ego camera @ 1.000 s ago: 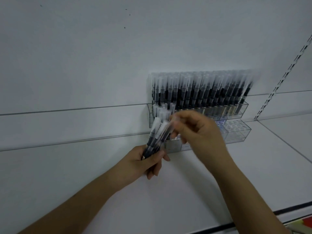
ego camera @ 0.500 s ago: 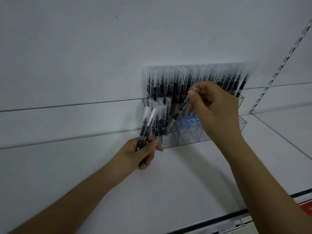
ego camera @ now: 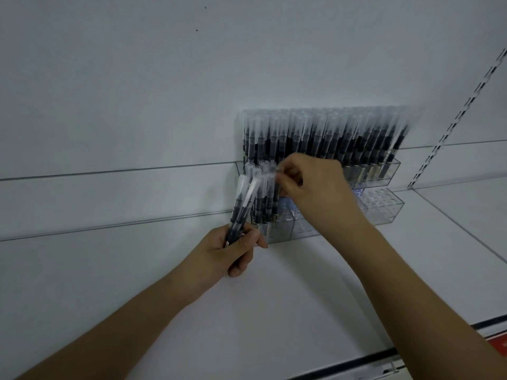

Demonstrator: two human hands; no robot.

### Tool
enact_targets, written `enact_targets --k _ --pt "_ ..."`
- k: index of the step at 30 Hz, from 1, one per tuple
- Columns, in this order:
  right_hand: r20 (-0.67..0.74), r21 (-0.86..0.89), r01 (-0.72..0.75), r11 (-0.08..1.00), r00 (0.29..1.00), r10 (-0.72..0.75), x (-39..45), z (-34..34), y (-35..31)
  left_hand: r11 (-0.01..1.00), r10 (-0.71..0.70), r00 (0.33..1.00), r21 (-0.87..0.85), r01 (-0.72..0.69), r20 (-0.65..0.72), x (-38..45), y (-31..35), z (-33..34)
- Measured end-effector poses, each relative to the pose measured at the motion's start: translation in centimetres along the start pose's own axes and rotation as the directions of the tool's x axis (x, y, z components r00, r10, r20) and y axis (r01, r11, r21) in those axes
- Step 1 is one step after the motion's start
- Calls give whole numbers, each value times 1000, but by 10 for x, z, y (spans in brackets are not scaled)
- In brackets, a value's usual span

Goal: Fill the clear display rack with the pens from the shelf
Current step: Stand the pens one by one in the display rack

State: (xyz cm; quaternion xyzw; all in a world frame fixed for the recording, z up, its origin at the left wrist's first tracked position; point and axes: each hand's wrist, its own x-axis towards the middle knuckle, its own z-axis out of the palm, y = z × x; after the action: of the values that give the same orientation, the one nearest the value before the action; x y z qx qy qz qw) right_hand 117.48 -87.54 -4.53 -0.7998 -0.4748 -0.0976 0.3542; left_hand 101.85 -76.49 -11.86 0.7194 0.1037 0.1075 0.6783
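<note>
A clear two-tier display rack point(ego camera: 384, 209) stands on the white shelf against the back wall. Its upper tier holds a full row of black pens with clear caps point(ego camera: 323, 135). Several more pens point(ego camera: 262, 198) stand at the left end of the lower tier. My left hand point(ego camera: 230, 250) grips a small bunch of pens point(ego camera: 242, 207) just left of the rack. My right hand point(ego camera: 312, 185) pinches the cap end of one pen point(ego camera: 278, 182) standing next to the lower-tier pens; its lower part is hidden among them.
The lower tier's holes to the right of my right hand stand without pens. The white shelf point(ego camera: 301, 292) runs forward to a dark front rail point(ego camera: 384, 357). A slotted metal upright point(ego camera: 461, 111) rises on the right.
My right hand carried one pen from in front of the upper row down and left to the lower tier. The left hand's bunch stayed beside the rack.
</note>
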Motion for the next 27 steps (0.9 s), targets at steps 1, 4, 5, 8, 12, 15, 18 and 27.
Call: enact_targets --k 1,4,5,8,12,15,18,27 --pt "7 -18 6 1000 1000 -6 -2 2 2 1000 1 1000 -3 -1 3 0 0 0" --pt "34 -27 -18 999 999 19 -3 3 8 1000 7 1000 4 -7 12 0 0 -1" --pt "37 -38 -19 999 999 20 -4 3 9 1000 8 1000 6 -8 14 0 0 -1" --pt "-94 -23 -41 999 995 39 -17 -1 4 1000 14 1000 11 -14 15 -1 0 -1" --pt "-124 213 -54 976 989 82 -40 1 -13 1000 27 999 -6 -27 34 -1 -1 -2" --pt "132 394 -124 911 988 78 -47 11 -21 999 31 996 12 -32 86 -1 0 -3" --pt "219 519 -199 831 971 95 -47 15 -20 996 34 992 72 -43 125 -2 -1 -4" --pt "-211 664 -70 745 938 276 -33 -24 -8 1000 6 996 6 -7 88 -2 -4 -4"
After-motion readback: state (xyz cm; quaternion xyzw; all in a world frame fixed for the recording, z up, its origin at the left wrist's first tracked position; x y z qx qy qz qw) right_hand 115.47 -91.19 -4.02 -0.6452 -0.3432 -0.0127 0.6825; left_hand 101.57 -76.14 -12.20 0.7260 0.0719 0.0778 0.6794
